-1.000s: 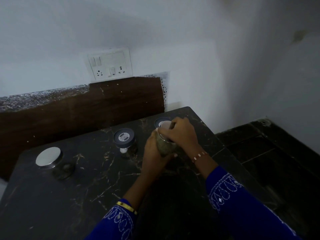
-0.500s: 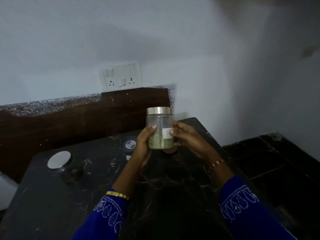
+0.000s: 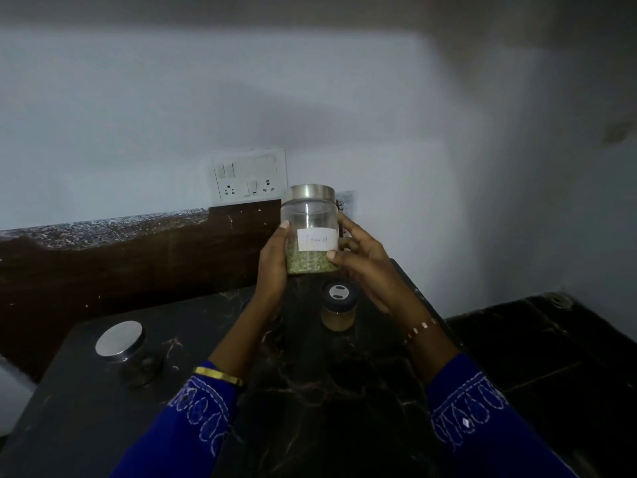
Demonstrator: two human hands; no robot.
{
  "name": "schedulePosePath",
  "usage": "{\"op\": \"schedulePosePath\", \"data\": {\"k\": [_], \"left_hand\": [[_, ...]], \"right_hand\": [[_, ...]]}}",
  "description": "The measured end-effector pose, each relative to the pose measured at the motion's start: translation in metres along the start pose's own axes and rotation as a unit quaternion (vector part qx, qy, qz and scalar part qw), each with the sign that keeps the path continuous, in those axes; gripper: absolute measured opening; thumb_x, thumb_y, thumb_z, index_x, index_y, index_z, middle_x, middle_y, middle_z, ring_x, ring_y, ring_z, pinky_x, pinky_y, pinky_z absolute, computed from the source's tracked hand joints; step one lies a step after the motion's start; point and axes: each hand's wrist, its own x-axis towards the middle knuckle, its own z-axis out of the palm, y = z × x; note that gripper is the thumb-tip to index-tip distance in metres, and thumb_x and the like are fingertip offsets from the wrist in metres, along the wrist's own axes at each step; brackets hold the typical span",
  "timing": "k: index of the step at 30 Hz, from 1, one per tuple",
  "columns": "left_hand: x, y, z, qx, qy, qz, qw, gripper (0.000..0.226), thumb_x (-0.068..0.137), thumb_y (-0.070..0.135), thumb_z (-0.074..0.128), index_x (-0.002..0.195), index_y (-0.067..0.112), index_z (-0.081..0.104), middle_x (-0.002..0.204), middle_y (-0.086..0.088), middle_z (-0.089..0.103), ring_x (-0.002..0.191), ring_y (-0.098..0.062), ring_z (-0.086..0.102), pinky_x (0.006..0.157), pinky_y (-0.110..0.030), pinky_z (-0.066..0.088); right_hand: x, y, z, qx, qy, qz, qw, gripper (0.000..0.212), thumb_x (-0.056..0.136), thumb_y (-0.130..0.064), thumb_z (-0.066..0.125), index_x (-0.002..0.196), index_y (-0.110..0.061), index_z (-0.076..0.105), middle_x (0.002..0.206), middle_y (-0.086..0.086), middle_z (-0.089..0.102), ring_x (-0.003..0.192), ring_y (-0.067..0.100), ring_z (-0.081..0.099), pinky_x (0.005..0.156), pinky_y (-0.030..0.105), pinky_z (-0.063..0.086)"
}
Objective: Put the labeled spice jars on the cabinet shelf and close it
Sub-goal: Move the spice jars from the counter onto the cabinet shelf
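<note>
The left hand point(image 3: 272, 267) curls round the side of a clear glass spice jar with a steel lid and a white paper label point(image 3: 310, 229), thumb up along the glass, while the right hand point(image 3: 362, 267) pinches the other side with its fingertips, the label turned toward the person. The jar is upright and lifted clear of the black marble-patterned tabletop point(image 3: 86, 426), held in front of the brown backsplash point(image 3: 120, 267) and the white switch-and-socket plate point(image 3: 250, 177); greenish seeds fill its lower part. Below it, a small jar of tan powder with a dark lid point(image 3: 338, 305) stands on the tabletop, and well apart to the left sits a dark jar with a flat steel lid point(image 3: 120, 343). No cabinet or shelf shows from here, so I judge the work barely begun: one jar is in hand, at least two more wait on the tabletop, nothing is visibly shelved, and the closing of the door is all to come.
</note>
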Motion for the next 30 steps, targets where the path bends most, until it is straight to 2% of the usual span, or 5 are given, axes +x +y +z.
{"op": "schedulePosePath", "data": {"k": [7, 15, 20, 24, 30], "left_hand": [[0.042, 0.084, 0.018, 0.079, 0.071, 0.161, 0.981, 0.021, 0.098, 0.029, 0.041, 0.104, 0.011, 0.05, 0.087, 0.006, 0.059, 0.078, -0.006, 0.059, 0.062, -0.015, 0.05], [0.11, 0.235, 0.047, 0.188, 0.099, 0.359, 0.909, 0.03, 0.097, 0.031, 0.045, 0.082, 0.009, 0.06, 0.073, 0.002, 0.061, 0.061, 0.003, 0.058, 0.05, -0.003, 0.039], [0.142, 0.31, 0.066, 0.235, 0.105, 0.441, 0.86, 0.035, 0.096, 0.03, 0.045, 0.118, 0.005, 0.058, 0.09, -0.003, 0.063, 0.075, -0.01, 0.06, 0.066, -0.021, 0.049], [0.168, 0.34, 0.074, 0.305, 0.131, 0.438, 0.835, 0.034, 0.096, 0.024, 0.047, 0.125, 0.009, 0.055, 0.099, -0.001, 0.062, 0.079, -0.008, 0.059, 0.057, 0.002, 0.042], [0.21, 0.338, 0.073, 0.34, 0.117, 0.364, 0.859, 0.042, 0.093, 0.017, 0.051, 0.133, 0.005, 0.048, 0.125, -0.016, 0.06, 0.116, -0.026, 0.056, 0.093, -0.027, 0.042]], "right_hand": [[0.044, -0.078, 0.01, -0.019, 0.032, -0.092, 0.995, 0.07, 0.085, -0.013, 0.064, 0.145, -0.025, 0.03, 0.127, 0.016, 0.056, 0.113, 0.028, 0.059, 0.093, 0.043, 0.053], [0.11, -0.22, 0.012, -0.037, 0.076, -0.283, 0.955, 0.069, 0.084, -0.011, 0.065, 0.143, -0.019, 0.031, 0.111, 0.009, 0.059, 0.093, 0.017, 0.063, 0.069, 0.017, 0.056], [0.148, -0.292, 0.007, -0.096, 0.12, -0.378, 0.913, 0.07, 0.082, -0.016, 0.069, 0.141, -0.019, 0.033, 0.109, 0.007, 0.057, 0.093, 0.013, 0.059, 0.072, 0.019, 0.056], [0.181, -0.326, 0.002, -0.16, 0.136, -0.393, 0.895, 0.071, 0.081, -0.022, 0.068, 0.141, -0.02, 0.031, 0.105, 0.005, 0.057, 0.101, 0.022, 0.062, 0.089, 0.04, 0.054], [0.22, -0.335, -0.004, -0.257, 0.12, -0.366, 0.886, 0.067, 0.084, -0.018, 0.066, 0.14, -0.016, 0.031, 0.101, 0.002, 0.053, 0.091, 0.015, 0.054, 0.071, 0.019, 0.048]]}}
